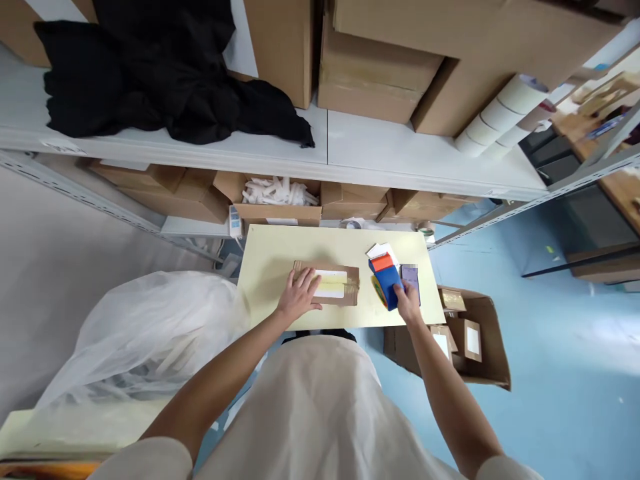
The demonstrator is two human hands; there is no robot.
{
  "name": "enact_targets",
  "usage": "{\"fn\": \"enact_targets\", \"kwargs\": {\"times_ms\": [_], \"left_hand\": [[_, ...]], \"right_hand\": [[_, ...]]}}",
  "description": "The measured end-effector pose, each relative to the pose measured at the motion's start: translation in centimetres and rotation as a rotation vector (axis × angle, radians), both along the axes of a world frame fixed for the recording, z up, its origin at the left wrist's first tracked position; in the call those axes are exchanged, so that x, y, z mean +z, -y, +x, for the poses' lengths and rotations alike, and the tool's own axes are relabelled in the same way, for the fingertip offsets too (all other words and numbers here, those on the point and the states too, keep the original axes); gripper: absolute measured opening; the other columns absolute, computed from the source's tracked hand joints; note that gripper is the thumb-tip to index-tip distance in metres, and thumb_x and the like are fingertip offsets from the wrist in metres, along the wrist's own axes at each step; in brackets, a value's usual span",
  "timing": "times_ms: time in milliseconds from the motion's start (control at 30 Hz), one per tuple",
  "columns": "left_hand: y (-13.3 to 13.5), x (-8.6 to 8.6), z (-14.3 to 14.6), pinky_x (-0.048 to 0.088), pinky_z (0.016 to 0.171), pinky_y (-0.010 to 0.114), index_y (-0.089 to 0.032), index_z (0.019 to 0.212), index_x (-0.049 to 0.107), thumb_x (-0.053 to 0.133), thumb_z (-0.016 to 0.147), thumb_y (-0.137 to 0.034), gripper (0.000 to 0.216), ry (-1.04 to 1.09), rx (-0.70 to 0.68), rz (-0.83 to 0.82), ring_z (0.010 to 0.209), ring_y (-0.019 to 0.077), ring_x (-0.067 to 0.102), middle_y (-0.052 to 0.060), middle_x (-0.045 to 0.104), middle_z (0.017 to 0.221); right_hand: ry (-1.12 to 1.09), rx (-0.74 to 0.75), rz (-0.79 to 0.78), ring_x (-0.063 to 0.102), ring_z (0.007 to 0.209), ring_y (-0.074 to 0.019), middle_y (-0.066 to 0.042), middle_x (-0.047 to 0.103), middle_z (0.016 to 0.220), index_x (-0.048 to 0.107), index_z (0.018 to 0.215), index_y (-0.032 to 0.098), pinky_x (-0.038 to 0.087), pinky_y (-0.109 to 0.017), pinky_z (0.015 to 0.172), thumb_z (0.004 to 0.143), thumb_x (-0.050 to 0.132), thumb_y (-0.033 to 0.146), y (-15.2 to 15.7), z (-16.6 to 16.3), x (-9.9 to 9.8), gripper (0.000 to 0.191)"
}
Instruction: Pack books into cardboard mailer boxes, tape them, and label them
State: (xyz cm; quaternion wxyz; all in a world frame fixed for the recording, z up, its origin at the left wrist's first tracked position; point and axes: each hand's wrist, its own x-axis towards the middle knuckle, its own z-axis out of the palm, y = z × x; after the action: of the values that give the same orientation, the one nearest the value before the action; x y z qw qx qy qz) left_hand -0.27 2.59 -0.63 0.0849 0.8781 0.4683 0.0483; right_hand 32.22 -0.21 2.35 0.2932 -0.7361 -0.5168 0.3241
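Note:
On the pale yellow table, a small cardboard box (pixel 353 283) lies flat with a white label and a strip of tape across its top. My left hand (pixel 299 293) rests open on the box's left end, fingers spread. My right hand (pixel 407 301) is closed around a blue tape dispenser (pixel 387 281) with an orange-red front and a yellow-green roll at its side, to the right of the box. Beside that hand lies a phone (pixel 411 275) with its screen lit. White paper slips (pixel 383 249) stick out behind the dispenser.
An open carton (pixel 493 333) holding several small boxes stands on the floor at the right. At the left sits a big translucent plastic bag (pixel 165 327). Beyond the table (pixel 273 250), shelves (pixel 370 150) carry cartons, black cloth (pixel 170 73) and tape rolls (pixel 500 117).

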Motion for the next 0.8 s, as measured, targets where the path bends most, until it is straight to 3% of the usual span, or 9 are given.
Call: {"fn": "enact_targets", "kwargs": {"times_ms": [100, 167, 300, 400, 467, 567, 667, 800], "left_hand": [[0.1, -0.1, -0.1, 0.013, 0.111, 0.058, -0.017, 0.139, 0.041, 0.064, 0.072, -0.057, 0.081, 0.019, -0.009, 0.013, 0.136, 0.0357, 0.029, 0.018, 0.036, 0.146], [0.3, -0.1, -0.2, 0.012, 0.111, 0.058, -0.016, 0.138, 0.042, 0.063, 0.072, -0.058, 0.081, 0.049, -0.015, 0.002, 0.136, 0.0352, 0.029, 0.019, 0.035, 0.146], [0.5, 0.3, -0.4, 0.008, 0.113, 0.056, -0.016, 0.135, 0.045, 0.059, 0.071, -0.065, 0.083, 0.191, -0.006, -0.062, 0.136, 0.0342, 0.029, 0.018, 0.037, 0.145], [0.0, 1.3, 0.1, 0.010, 0.113, 0.055, -0.018, 0.131, 0.049, 0.046, 0.083, -0.058, 0.062, 0.419, 0.133, -0.182, 0.133, 0.0297, 0.035, 0.014, 0.045, 0.140], [-0.7, 2.4, 0.8, 0.017, 0.112, 0.051, -0.018, 0.128, 0.049, 0.039, 0.089, -0.049, 0.051, 0.671, 0.314, -0.301, 0.129, 0.0259, 0.041, 0.013, 0.050, 0.135], [-1.9, 4.0, 2.2, 0.039, 0.100, 0.042, -0.020, 0.122, 0.052, 0.044, 0.087, -0.046, 0.045, 1.142, 0.570, -0.731, 0.113, 0.0226, 0.055, 0.012, 0.057, 0.126], [-2.5, 4.8, 3.1, 0.051, 0.078, 0.035, -0.016, 0.103, 0.061, 0.051, 0.083, -0.047, 0.038, 1.341, 0.610, -1.120, 0.088, 0.0211, 0.065, 0.013, 0.068, 0.102], [-2.6, 4.4, 3.9, 0.049, 0.065, 0.028, -0.015, 0.081, 0.065, 0.062, 0.075, -0.030, 0.017, 1.351, 0.601, -1.115, 0.067, 0.0142, 0.062, 0.008, 0.069, 0.077]], "right_hand": [[-0.131, 0.140, 0.050, 0.033, 0.047, -0.0104, 0.002, 0.038, 0.048, 0.039, 0.054, 0.020, 0.026, -0.026, 0.045, 0.079, 0.041, 0.066, -2.3, -1.6, 3.5, 0.052], [-0.168, 0.267, 0.006, 0.029, 0.048, -0.0089, 0.003, 0.034, 0.049, 0.036, 0.052, 0.020, 0.024, -0.025, 0.045, 0.078, 0.044, 0.067, -4.1, -3.4, 5.0, 0.054], [-0.102, 0.456, -0.137, 0.031, 0.049, -0.0088, 0.003, 0.038, 0.051, 0.043, 0.053, 0.018, 0.027, -0.025, 0.046, 0.074, 0.047, 0.069, -6.7, -6.0, 6.0, 0.055], [-0.037, 0.519, -0.174, 0.034, 0.050, -0.0094, 0.003, 0.041, 0.051, 0.045, 0.053, 0.018, 0.030, -0.025, 0.048, 0.074, 0.046, 0.069, -7.4, -6.2, 5.8, 0.056], [-0.019, 0.543, -0.182, 0.038, 0.052, -0.0105, 0.002, 0.045, 0.054, 0.047, 0.055, 0.017, 0.033, -0.025, 0.049, 0.075, 0.045, 0.068, -7.6, -5.9, 5.7, 0.055], [-0.012, 0.566, -0.187, 0.041, 0.053, -0.0113, 0.001, 0.048, 0.056, 0.050, 0.058, 0.017, 0.035, -0.025, 0.051, 0.075, 0.047, 0.066, -7.7, -5.7, 5.6, 0.052], [-0.009, 0.571, -0.179, 0.040, 0.052, -0.0107, 0.001, 0.046, 0.054, 0.048, 0.056, 0.017, 0.035, -0.024, 0.051, 0.075, 0.047, 0.066, -7.6, -5.7, 5.7, 0.053], [0.003, 0.577, -0.168, 0.040, 0.053, -0.0112, 0.001, 0.045, 0.054, 0.046, 0.056, 0.018, 0.035, -0.025, 0.051, 0.076, 0.043, 0.068, -7.3, -5.7, 5.7, 0.055]]}}
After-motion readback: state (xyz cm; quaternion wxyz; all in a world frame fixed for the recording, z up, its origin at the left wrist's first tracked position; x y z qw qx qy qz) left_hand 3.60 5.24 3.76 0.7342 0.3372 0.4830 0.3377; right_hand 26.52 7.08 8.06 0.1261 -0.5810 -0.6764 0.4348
